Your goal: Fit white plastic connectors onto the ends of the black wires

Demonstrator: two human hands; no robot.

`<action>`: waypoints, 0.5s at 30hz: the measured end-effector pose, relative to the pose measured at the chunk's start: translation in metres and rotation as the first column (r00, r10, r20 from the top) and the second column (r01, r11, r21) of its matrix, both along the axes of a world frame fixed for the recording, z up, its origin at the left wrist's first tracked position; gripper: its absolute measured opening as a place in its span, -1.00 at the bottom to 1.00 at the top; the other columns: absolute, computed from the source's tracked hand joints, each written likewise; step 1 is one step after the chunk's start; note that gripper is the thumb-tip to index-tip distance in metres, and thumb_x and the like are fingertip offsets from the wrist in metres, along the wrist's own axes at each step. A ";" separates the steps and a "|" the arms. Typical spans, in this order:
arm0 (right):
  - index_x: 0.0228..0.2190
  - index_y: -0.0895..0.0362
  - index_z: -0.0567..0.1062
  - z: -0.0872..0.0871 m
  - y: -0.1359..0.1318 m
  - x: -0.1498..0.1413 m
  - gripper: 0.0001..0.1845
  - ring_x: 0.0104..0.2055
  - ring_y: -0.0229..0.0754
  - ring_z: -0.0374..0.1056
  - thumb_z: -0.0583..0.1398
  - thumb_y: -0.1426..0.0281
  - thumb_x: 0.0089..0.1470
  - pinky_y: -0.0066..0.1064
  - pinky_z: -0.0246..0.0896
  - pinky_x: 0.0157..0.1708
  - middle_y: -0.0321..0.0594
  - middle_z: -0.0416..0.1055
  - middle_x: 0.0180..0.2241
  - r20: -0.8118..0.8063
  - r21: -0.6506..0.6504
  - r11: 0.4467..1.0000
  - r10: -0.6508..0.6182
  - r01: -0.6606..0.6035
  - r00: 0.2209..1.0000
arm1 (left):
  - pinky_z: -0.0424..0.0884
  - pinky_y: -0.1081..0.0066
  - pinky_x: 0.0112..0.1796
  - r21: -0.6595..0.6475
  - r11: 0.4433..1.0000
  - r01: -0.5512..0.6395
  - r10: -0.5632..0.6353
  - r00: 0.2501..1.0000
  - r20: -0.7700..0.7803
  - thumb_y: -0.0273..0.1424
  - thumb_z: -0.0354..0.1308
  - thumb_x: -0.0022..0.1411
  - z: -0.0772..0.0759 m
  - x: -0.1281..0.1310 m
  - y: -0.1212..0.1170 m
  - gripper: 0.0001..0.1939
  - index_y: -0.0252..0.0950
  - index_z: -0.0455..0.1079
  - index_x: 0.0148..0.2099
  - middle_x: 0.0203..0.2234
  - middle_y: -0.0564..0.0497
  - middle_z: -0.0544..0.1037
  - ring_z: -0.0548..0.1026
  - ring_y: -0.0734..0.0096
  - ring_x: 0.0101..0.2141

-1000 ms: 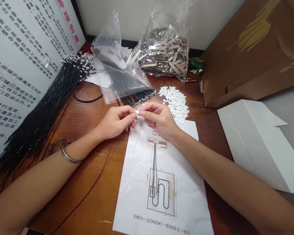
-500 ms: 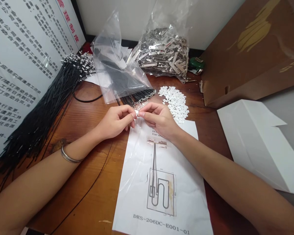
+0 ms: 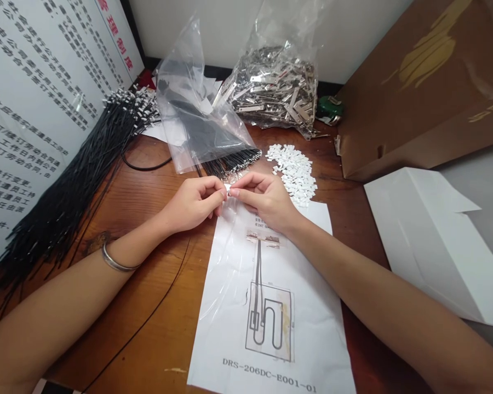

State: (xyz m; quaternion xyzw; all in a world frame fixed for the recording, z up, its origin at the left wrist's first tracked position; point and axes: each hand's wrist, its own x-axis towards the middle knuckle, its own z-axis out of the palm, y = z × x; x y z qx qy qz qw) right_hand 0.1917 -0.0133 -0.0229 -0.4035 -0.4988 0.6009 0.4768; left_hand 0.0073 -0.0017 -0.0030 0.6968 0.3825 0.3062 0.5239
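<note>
My left hand (image 3: 195, 202) and my right hand (image 3: 265, 200) meet fingertip to fingertip above the top of a printed drawing sheet (image 3: 271, 306). Both pinch a tiny white piece (image 3: 227, 189) between thumb and forefinger. A thin black wire (image 3: 148, 323) trails from my left hand down across the wooden table (image 3: 148, 219). Just beyond my right hand lies a heap of small white plastic pieces (image 3: 293, 171). A bundle of bare-tipped black wires (image 3: 234, 161) pokes out of a clear bag (image 3: 197, 120) right behind my hands.
A large sheaf of black wires with white ends (image 3: 78, 175) lies along the left against a printed board (image 3: 33, 109). A clear bag of metal clips (image 3: 275, 96) sits at the back. A brown cardboard box (image 3: 423, 87) and a white box (image 3: 435, 241) stand on the right.
Both hands have stayed together on the small white piece, with only slight finger movements; the view shifted a little.
</note>
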 end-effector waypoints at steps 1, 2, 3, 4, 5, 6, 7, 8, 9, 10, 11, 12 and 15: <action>-0.50 0.14 0.54 0.000 -0.001 -0.001 -0.71 -0.57 -0.41 0.12 0.46 0.24 -0.16 -0.47 -0.12 -0.66 -0.31 0.42 -0.51 0.015 0.016 1.000 -0.015 0.015 1.000 | 0.27 0.54 -0.56 -0.001 1.000 -0.001 0.001 1.000 -0.006 -0.39 0.11 0.22 0.000 0.000 0.000 -0.83 -0.32 0.33 -0.42 -0.66 0.10 0.46 0.34 0.58 -0.63; -0.51 0.14 0.54 0.001 -0.002 -0.002 -0.72 -0.53 -0.39 0.16 0.46 0.24 -0.16 -0.48 -0.09 -0.65 -0.30 0.42 -0.50 0.025 0.028 0.999 -0.027 0.027 0.999 | 0.26 0.54 -0.56 0.000 1.000 -0.003 0.003 1.000 -0.012 -0.41 0.10 0.21 0.000 0.000 0.000 -0.84 -0.32 0.33 -0.42 -0.66 0.10 0.45 0.35 0.58 -0.62; -0.51 0.14 0.54 0.001 -0.002 -0.002 -0.72 -0.50 -0.37 0.20 0.46 0.24 -0.16 -0.48 -0.06 -0.64 -0.29 0.42 -0.49 0.030 0.036 0.999 -0.038 0.037 0.999 | 0.27 0.54 -0.55 0.000 1.000 -0.001 0.001 1.000 -0.015 -0.41 0.10 0.21 0.000 -0.001 0.000 -0.85 -0.32 0.33 -0.42 -0.66 0.11 0.45 0.35 0.57 -0.62; -0.52 0.14 0.54 0.002 -0.003 -0.003 -0.72 -0.47 -0.35 0.23 0.46 0.25 -0.16 -0.48 -0.03 -0.62 -0.29 0.42 -0.50 0.032 0.040 0.998 -0.045 0.043 0.998 | 0.27 0.54 -0.55 0.000 1.000 0.002 -0.002 1.000 -0.017 -0.41 0.10 0.20 0.000 -0.001 0.000 -0.85 -0.31 0.33 -0.42 -0.66 0.11 0.45 0.35 0.57 -0.62; -0.52 0.13 0.55 0.002 -0.003 -0.003 -0.72 -0.46 -0.34 0.25 0.47 0.25 -0.17 -0.47 -0.01 -0.61 -0.29 0.41 -0.50 0.033 0.041 0.998 -0.048 0.047 0.998 | 0.27 0.54 -0.55 0.000 1.000 0.006 -0.006 1.000 -0.019 -0.40 0.10 0.20 0.000 -0.001 0.000 -0.85 -0.31 0.33 -0.43 -0.67 0.11 0.45 0.36 0.57 -0.62; -0.52 0.13 0.55 0.002 -0.003 -0.004 -0.73 -0.45 -0.34 0.26 0.47 0.25 -0.17 -0.47 0.00 -0.60 -0.30 0.41 -0.51 0.035 0.040 0.998 -0.050 0.049 0.998 | 0.27 0.54 -0.55 0.000 1.000 0.008 -0.008 1.000 -0.021 -0.40 0.10 0.20 0.000 -0.001 0.000 -0.84 -0.31 0.32 -0.43 -0.67 0.11 0.45 0.36 0.57 -0.62; -0.52 0.13 0.55 0.002 -0.003 -0.003 -0.73 -0.45 -0.34 0.26 0.47 0.25 -0.17 -0.47 0.01 -0.60 -0.30 0.40 -0.51 0.037 0.038 0.998 -0.049 0.048 0.998 | 0.28 0.54 -0.55 0.001 1.000 0.009 -0.009 1.000 -0.022 -0.40 0.10 0.20 -0.001 -0.001 0.001 -0.84 -0.31 0.32 -0.43 -0.67 0.11 0.45 0.36 0.57 -0.62; -0.52 0.13 0.55 0.002 -0.003 -0.003 -0.72 -0.46 -0.34 0.25 0.47 0.25 -0.17 -0.47 0.01 -0.60 -0.30 0.40 -0.52 0.039 0.036 0.998 -0.048 0.046 0.998 | 0.28 0.54 -0.55 0.002 1.000 0.009 -0.009 1.000 -0.022 -0.40 0.10 0.20 -0.001 -0.001 0.001 -0.84 -0.31 0.32 -0.43 -0.67 0.11 0.45 0.36 0.57 -0.62; -0.52 0.14 0.55 0.001 -0.002 -0.003 -0.73 -0.48 -0.35 0.23 0.47 0.25 -0.17 -0.47 0.00 -0.60 -0.30 0.40 -0.52 0.040 0.030 0.999 -0.043 0.042 0.998 | 0.29 0.54 -0.54 0.004 1.000 0.009 -0.009 1.000 -0.021 -0.40 0.10 0.20 -0.002 -0.002 0.001 -0.84 -0.31 0.32 -0.43 -0.66 0.11 0.46 0.36 0.57 -0.62; -0.52 0.14 0.55 0.001 -0.002 -0.002 -0.73 -0.50 -0.37 0.21 0.46 0.25 -0.16 -0.47 -0.02 -0.61 -0.31 0.40 -0.52 0.039 0.020 0.999 -0.035 0.034 0.999 | 0.29 0.54 -0.54 0.006 1.000 0.009 -0.008 1.000 -0.019 -0.40 0.10 0.21 -0.002 -0.002 0.001 -0.84 -0.31 0.32 -0.43 -0.66 0.11 0.46 0.37 0.58 -0.62; -0.51 0.14 0.55 0.000 -0.001 -0.001 -0.74 -0.54 -0.39 0.17 0.46 0.25 -0.15 -0.47 -0.05 -0.63 -0.31 0.39 -0.52 0.033 0.004 1.000 -0.024 0.024 0.999 | 0.29 0.54 -0.54 0.006 1.000 0.010 -0.010 1.000 -0.015 -0.40 0.10 0.21 -0.003 -0.002 0.001 -0.84 -0.31 0.32 -0.42 -0.66 0.11 0.46 0.37 0.58 -0.61; -0.50 0.15 0.56 0.000 0.000 0.000 -0.74 -0.58 -0.42 0.12 0.46 0.26 -0.14 -0.47 -0.10 -0.66 -0.32 0.39 -0.54 0.020 -0.016 1.000 -0.010 0.010 1.000 | 0.29 0.54 -0.54 0.002 1.000 0.012 -0.012 1.000 -0.011 -0.39 0.11 0.22 -0.003 -0.002 0.001 -0.84 -0.31 0.32 -0.42 -0.66 0.11 0.46 0.37 0.57 -0.62; -0.48 0.16 0.56 -0.001 0.002 0.002 -0.72 -0.68 -0.49 -0.02 0.46 0.26 -0.15 -0.47 -0.26 -0.71 -0.36 0.39 -0.58 -0.035 -0.071 0.997 0.037 -0.039 0.999 | 0.28 0.54 -0.56 -0.014 1.000 0.019 -0.019 1.000 0.007 -0.35 0.13 0.22 -0.002 -0.002 0.001 -0.82 -0.31 0.33 -0.41 -0.67 0.11 0.45 0.36 0.57 -0.63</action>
